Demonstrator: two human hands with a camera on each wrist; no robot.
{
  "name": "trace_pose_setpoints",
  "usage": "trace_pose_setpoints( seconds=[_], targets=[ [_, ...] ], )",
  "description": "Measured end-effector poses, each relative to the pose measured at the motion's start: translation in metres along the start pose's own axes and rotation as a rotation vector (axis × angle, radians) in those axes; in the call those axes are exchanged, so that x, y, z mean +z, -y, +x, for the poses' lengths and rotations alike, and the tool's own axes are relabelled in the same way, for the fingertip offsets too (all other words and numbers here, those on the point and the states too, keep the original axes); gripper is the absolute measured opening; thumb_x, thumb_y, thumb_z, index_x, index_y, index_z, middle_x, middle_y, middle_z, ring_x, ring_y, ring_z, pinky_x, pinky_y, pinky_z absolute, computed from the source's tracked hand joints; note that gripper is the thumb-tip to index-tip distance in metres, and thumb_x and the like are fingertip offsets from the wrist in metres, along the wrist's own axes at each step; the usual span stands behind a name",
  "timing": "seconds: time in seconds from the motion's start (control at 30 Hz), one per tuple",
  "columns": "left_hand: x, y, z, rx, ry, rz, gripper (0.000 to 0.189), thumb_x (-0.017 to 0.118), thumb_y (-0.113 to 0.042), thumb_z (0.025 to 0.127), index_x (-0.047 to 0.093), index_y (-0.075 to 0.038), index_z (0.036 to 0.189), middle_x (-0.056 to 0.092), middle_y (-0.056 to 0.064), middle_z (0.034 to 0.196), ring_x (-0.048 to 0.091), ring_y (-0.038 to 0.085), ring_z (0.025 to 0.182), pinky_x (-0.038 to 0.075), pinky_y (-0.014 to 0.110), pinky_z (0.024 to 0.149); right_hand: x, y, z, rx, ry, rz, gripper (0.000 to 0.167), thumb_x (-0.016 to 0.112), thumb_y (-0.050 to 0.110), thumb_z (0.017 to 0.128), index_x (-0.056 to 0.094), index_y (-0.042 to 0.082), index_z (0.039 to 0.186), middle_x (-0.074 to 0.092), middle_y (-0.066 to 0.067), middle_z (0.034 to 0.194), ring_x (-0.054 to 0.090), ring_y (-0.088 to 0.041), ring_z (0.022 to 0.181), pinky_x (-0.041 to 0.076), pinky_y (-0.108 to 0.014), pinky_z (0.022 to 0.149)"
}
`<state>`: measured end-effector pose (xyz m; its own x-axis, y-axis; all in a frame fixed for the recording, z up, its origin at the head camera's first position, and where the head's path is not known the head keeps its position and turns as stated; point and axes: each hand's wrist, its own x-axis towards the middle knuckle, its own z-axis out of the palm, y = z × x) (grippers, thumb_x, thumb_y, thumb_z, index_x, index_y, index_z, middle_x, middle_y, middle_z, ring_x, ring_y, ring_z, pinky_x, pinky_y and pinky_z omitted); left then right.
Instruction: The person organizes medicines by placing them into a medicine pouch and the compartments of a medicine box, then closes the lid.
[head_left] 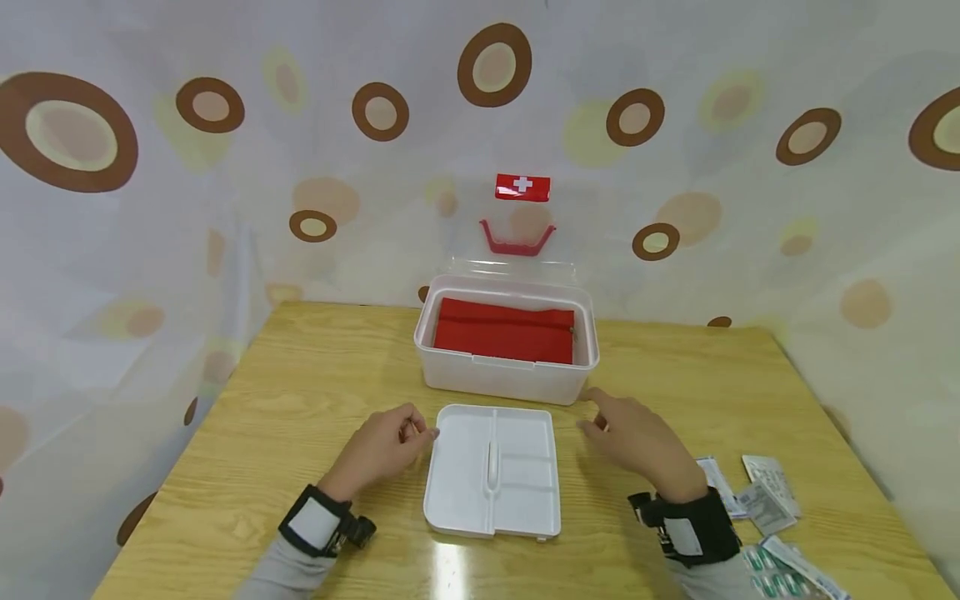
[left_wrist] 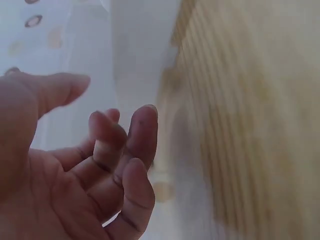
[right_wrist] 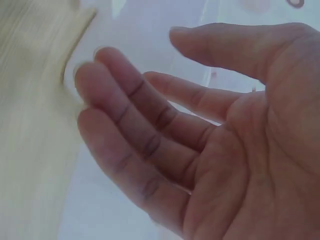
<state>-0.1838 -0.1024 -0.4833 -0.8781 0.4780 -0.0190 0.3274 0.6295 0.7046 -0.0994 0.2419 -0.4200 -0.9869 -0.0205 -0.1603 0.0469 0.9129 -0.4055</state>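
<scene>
1. The left hand (head_left: 384, 444), fingers loosely curled, thumb apart, was just beside a white divided tray (head_left: 460, 467).
2. That tray lay on the wooden table (head_left: 315, 367), between the hands.
3. Behind it, an open box (head_left: 498, 379) held red fabric (head_left: 504, 332).
4. The right hand (head_left: 633, 433), fingers loosely bent, thumb wide, was by the box's near right corner.
5. Medicine packs (head_left: 767, 507) lay rightmost.

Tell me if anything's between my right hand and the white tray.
Nothing visible: only tabletop shows between the right hand and the white tray. The box stands beyond the tray and the packets lie farther right, both outside that gap.
</scene>
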Motion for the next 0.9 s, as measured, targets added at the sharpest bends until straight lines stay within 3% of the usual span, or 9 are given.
trace_pose_setpoints(
  seconds=[0.17, 0.33, 0.5, 0.67, 0.9],
  targets=[
    [0.002, 0.019, 0.043, 0.007, 0.130, -0.110, 0.030, 0.070, -0.047, 0.093, 0.066, -0.018, 0.086, 0.059, -0.003, 0.065, 0.053, 0.012, 0.059, 0.041, 0.027, 0.056, -0.016, -0.045, -0.023, 0.027, -0.029, -0.140, 0.044, 0.068, 0.021, 0.096, 0.057, -0.001, 0.132, 0.067, -0.008, 0.093, 0.060, -0.019, 0.073, 0.048, -0.036, 0.060],
    [0.000, 0.024, 0.070, 0.003, 0.211, -0.149, 0.035, 0.070, -0.049, 0.092, 0.066, -0.015, 0.087, 0.060, 0.000, 0.072, 0.056, 0.014, 0.066, 0.043, 0.028, 0.061, -0.035, -0.097, -0.037, 0.118, 0.079, -0.179, 0.050, 0.070, 0.020, 0.094, 0.053, -0.009, 0.131, 0.065, -0.018, 0.100, 0.062, -0.028, 0.081, 0.050, -0.042, 0.066],
    [-0.005, 0.023, 0.078, -0.016, 0.291, -0.206, 0.027, 0.070, -0.037, 0.094, 0.066, -0.010, 0.092, 0.064, 0.003, 0.079, 0.059, 0.016, 0.074, 0.046, 0.028, 0.068, -0.043, -0.134, -0.043, 0.216, 0.178, -0.168, 0.057, 0.072, 0.037, 0.092, 0.056, -0.007, 0.125, 0.066, -0.014, 0.096, 0.061, -0.023, 0.076, 0.049, -0.042, 0.064],
    [-0.004, 0.022, 0.078, -0.030, 0.336, -0.253, 0.026, 0.074, -0.030, 0.091, 0.063, -0.007, 0.095, 0.062, 0.003, 0.081, 0.057, 0.016, 0.076, 0.046, 0.028, 0.068, -0.037, -0.141, -0.043, 0.251, 0.199, -0.146, 0.068, 0.076, 0.054, 0.084, 0.061, -0.003, 0.118, 0.067, -0.016, 0.100, 0.062, -0.027, 0.081, 0.049, -0.046, 0.065],
    [-0.004, 0.029, 0.076, -0.030, 0.403, -0.338, 0.018, 0.072, -0.014, 0.090, 0.059, -0.003, 0.096, 0.057, 0.001, 0.080, 0.054, 0.016, 0.073, 0.044, 0.025, 0.068, -0.023, -0.139, -0.034, 0.261, 0.163, -0.104, 0.045, 0.080, 0.033, 0.085, 0.059, -0.001, 0.106, 0.065, -0.018, 0.095, 0.058, -0.025, 0.076, 0.048, -0.043, 0.064]
  ],
)
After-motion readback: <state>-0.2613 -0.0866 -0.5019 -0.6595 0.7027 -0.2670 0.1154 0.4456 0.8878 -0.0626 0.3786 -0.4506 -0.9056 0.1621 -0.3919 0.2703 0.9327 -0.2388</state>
